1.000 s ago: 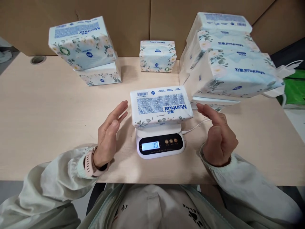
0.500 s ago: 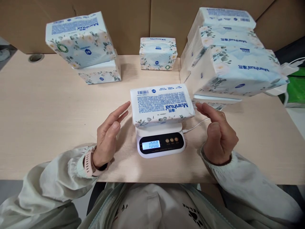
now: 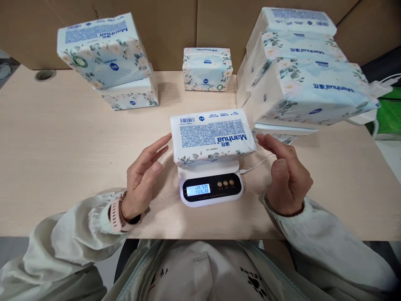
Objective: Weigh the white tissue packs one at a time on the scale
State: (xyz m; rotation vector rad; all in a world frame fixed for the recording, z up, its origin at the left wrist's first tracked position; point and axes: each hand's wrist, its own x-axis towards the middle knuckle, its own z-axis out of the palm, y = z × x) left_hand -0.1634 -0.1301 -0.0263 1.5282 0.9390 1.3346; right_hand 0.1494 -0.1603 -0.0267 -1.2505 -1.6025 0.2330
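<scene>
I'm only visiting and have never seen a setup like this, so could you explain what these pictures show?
There is no robot here: these are a person's bare hands, seen from one camera worn on the head, looking forward and down. On the pale table, a wrapped Manhua pack rests on a white scale, whose lit display seems to read 102.0. The left hand and right hand are beside it, holding nothing. Behind are a left stack, a single pack and a right pile.
</scene>
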